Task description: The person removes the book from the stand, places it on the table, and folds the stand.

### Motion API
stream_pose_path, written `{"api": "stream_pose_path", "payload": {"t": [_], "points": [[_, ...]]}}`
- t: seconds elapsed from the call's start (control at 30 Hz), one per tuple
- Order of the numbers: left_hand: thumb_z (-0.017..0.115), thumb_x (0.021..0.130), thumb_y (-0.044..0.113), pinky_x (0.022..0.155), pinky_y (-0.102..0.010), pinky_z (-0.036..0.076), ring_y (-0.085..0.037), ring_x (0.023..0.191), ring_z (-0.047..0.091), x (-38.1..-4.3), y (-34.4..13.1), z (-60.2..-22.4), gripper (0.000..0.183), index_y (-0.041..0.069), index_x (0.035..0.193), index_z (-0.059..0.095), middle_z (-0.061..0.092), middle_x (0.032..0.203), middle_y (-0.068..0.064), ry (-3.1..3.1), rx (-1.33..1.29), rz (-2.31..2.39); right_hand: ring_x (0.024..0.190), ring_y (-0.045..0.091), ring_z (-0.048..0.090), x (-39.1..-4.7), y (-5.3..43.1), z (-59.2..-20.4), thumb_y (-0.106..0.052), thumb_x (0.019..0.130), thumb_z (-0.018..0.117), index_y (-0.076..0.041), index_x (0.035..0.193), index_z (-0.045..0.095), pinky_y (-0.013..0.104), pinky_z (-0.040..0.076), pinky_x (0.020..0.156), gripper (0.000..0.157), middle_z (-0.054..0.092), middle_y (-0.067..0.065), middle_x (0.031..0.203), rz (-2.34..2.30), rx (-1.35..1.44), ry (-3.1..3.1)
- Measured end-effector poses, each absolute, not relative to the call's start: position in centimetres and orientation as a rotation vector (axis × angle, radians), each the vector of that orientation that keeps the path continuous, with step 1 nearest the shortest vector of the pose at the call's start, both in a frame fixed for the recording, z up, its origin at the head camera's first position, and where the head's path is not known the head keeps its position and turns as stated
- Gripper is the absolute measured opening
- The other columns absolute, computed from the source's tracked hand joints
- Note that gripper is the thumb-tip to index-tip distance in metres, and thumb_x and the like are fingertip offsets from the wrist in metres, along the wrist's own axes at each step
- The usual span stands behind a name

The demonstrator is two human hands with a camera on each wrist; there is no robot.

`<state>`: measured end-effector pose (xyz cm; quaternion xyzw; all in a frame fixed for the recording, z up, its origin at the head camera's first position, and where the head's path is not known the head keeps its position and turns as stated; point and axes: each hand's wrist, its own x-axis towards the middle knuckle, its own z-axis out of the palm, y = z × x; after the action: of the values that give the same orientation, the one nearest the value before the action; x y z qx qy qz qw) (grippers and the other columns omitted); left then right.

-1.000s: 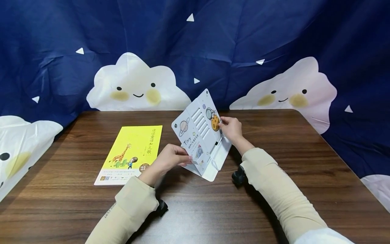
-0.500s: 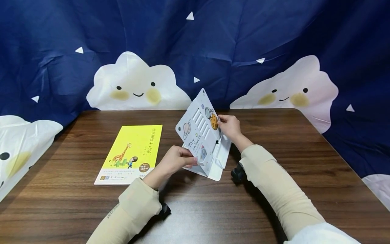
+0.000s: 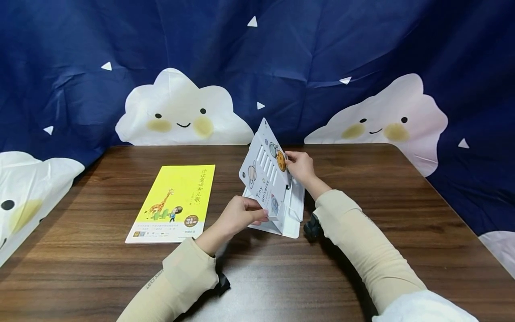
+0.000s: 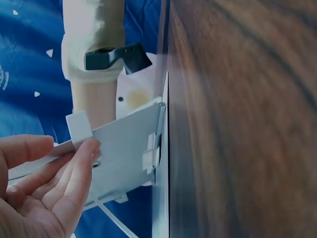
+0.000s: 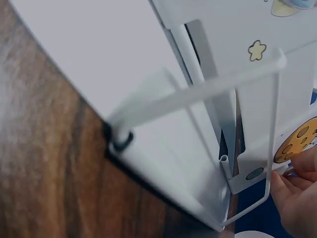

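A white book stand (image 3: pixel 257 172) printed "Tiny universe" stands on the table, its panel raised at a slant above the flat base plate (image 3: pixel 293 227). My left hand (image 3: pixel 236 216) pinches the panel's near lower edge, thumb on the printed face. In the left wrist view its fingers lie behind the panel (image 4: pixel 124 148), beside a small white tab (image 4: pixel 79 128). My right hand (image 3: pixel 301 167) pinches the panel's right edge near the orange planet picture (image 5: pixel 299 141). A white wire bracket (image 5: pixel 273 124) shows in the right wrist view, in front of the panel.
A yellow book (image 3: pixel 173 201) with a giraffe on its cover lies left of the stand on the brown wooden table (image 3: pixel 273 277). Behind the table's far edge hangs a blue curtain (image 3: pixel 281 53) with smiling clouds.
The stand has turned, its near end swinging right, and its panel now shows more edge-on. My left hand has moved right with it; my right hand has shifted slightly left.
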<state>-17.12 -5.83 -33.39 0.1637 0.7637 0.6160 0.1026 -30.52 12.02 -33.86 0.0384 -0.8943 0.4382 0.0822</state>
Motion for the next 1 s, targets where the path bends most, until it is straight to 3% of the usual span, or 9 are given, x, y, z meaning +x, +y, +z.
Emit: {"api": "stream_pose_path", "payload": {"t": [0.43,0.7,1.0], "points": [[0.057,0.079,0.0,0.061,-0.031,0.05,-0.027,0.074,0.061,-16.3,-4.5,-33.4,0.02,-0.015,0.093,0.059,0.061,0.086,-0.023,2.233,0.434,1.892,0.103,0.021,0.047,-31.0,11.7,-33.8,-0.005,0.087,0.048,0.002,0.124,0.043,0.031,0.041,0.082,0.038,0.048,0.015,0.119,1.494,0.202,-2.694],[0.057,0.078,0.0,0.061,-0.029,0.05,-0.024,0.073,0.062,-16.0,-3.7,-33.6,0.02,-0.014,0.093,0.06,0.062,0.084,-0.021,2.241,0.397,1.933,0.116,0.027,0.035,-30.9,11.7,-33.5,-0.004,0.089,0.043,0.009,0.127,0.032,0.033,0.032,0.092,0.042,0.037,0.02,0.128,1.646,0.315,-2.676],[0.058,0.077,0.0,0.06,-0.027,0.049,-0.023,0.071,0.062,-15.7,-2.8,-33.7,0.019,-0.013,0.09,0.061,0.062,0.081,-0.02,2.258,0.353,1.981,0.117,0.027,0.034,-31.3,11.7,-33.7,-0.006,0.089,0.045,0.005,0.13,0.03,0.034,0.03,0.093,0.046,0.034,0.017,0.131,1.741,0.367,-2.733]]}}
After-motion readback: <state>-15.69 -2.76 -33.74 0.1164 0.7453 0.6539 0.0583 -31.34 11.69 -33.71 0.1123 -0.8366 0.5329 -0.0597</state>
